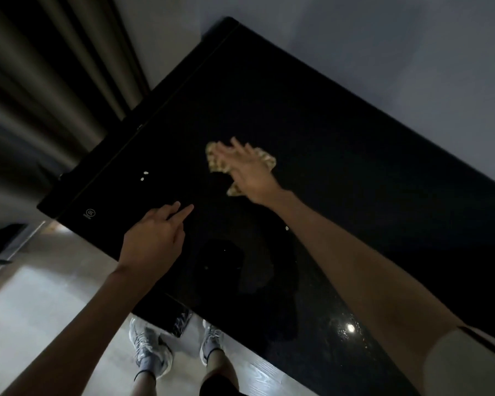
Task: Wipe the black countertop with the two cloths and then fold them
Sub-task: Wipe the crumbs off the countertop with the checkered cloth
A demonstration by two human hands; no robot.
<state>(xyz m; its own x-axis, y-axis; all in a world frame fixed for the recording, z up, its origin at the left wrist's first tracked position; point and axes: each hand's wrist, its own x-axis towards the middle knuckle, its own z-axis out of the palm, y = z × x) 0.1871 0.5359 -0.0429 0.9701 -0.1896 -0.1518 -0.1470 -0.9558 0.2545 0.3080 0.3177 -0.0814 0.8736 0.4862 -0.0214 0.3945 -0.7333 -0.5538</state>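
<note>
A glossy black countertop [340, 172] runs slantwise across the view. Near its middle lies a crumpled tan cloth [216, 162]. My right hand [247, 171] lies flat on top of that cloth with the fingers spread, pressing it onto the surface. My left hand [155, 237] hovers at the counter's near left part, index finger stretched toward the surface and the other fingers loosely curled, with nothing in it. A darker shape [240, 270] lies on the counter near the front; it may be a dark cloth, but the light is too dim to tell.
A grey wall [383, 52] backs the counter and curtains [55, 81] hang at the left. A small logo [90, 214] marks the counter's left corner. Pale floor [40, 295] and my shoes [150, 350] show below the front edge.
</note>
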